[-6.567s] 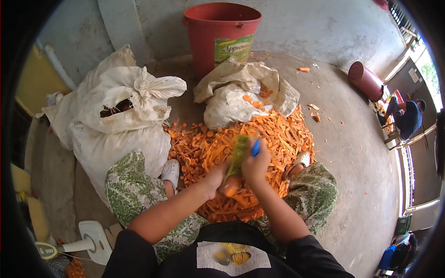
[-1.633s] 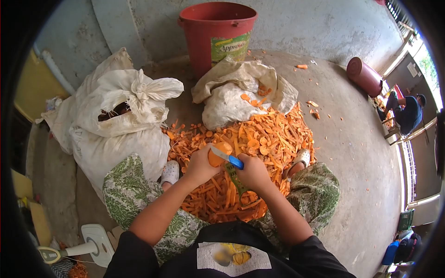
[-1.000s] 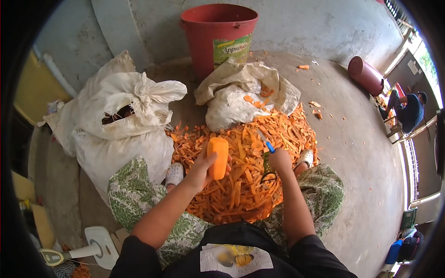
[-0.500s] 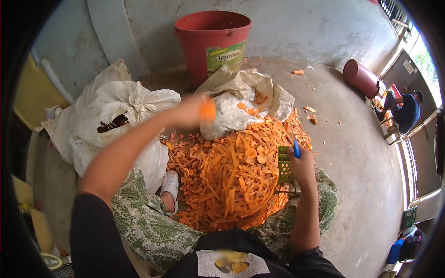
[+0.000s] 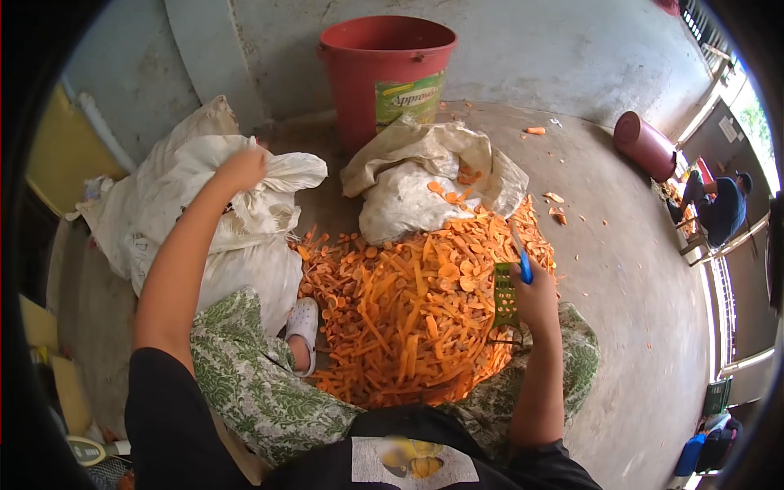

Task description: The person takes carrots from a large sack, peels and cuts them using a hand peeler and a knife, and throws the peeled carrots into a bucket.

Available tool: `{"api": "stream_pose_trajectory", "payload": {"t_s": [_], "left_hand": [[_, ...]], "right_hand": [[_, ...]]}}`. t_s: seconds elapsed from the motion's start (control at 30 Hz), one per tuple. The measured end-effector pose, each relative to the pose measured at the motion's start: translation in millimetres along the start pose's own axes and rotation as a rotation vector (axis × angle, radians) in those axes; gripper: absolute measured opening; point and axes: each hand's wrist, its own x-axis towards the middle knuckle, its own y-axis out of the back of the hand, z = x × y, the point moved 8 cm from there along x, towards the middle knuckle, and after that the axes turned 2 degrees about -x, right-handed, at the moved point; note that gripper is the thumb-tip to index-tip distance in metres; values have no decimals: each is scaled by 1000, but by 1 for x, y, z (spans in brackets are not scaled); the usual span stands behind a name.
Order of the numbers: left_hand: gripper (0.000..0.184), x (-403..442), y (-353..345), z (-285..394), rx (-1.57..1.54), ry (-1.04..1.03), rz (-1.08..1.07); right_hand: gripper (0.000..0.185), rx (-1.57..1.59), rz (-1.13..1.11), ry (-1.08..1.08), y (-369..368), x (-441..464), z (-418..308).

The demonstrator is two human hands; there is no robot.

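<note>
My left hand (image 5: 242, 169) is on the gathered cloth of a white sack (image 5: 255, 253), its fingers curled into the folds and partly hidden. My right hand (image 5: 535, 290) is closed around a knife with a blue handle (image 5: 525, 267), blade pointing up and away. Just left of that hand, a green perforated plastic piece (image 5: 504, 287) stands at the edge of the pile; I cannot tell whether the hand touches it. Between my legs lies a big heap of orange carrot peels and slices (image 5: 400, 318). A whitish sack (image 5: 412, 204) lies at its far side.
A red bucket (image 5: 351, 90) with a green label stands by the wall. Another reddish container (image 5: 645, 145) lies tipped at the right. A person (image 5: 723, 208) sits far right. Carrot bits (image 5: 535, 131) are scattered on the concrete floor. My shoe (image 5: 302, 331) rests beside the heap.
My left hand has moved left from near the whitish sack to the white sack. The blurred orange piece it held no longer shows. My right hand keeps the knife, its blade now more visible.
</note>
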Motion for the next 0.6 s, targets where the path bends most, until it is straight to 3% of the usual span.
{"api": "stream_pose_trajectory", "payload": {"t_s": [0.07, 0.17, 0.23, 0.27, 0.33, 0.37, 0.4, 0.47, 0.53, 0.6], "left_hand": [[26, -42, -51, -58, -12, 125, -255], [22, -83, -95, -141, -85, 271, -202], [27, -108, -112, -177, -434, 532, -156], [27, -109, -126, -198, -434, 536, -156], [24, -114, -160, -252, -584, 653, 38], [24, -116, -148, -253, -379, 668, 169], [24, -118, -144, -246, -380, 674, 164], [26, -114, -96, -210, -9, 446, 351], [29, -103, -98, -216, 73, 480, 266], [31, -97, -137, -249, 41, 679, -18]], "right_hand": [[26, -2, 1, -10, -3, 1, 8], [26, -50, -11, -4, -15, 4, 18], [25, -101, -24, -13, -22, 6, 14], [25, -102, -27, -10, -27, 8, 12], [24, -150, -65, -32, -39, 11, 15], [24, -155, -69, -32, -44, 14, 16], [24, -159, -78, -1, -50, 16, 15], [24, -163, -93, 32, -60, 19, 12], [24, -143, -103, 15, -69, 22, 11], [24, -143, -116, 11, -79, 25, 10]]}}
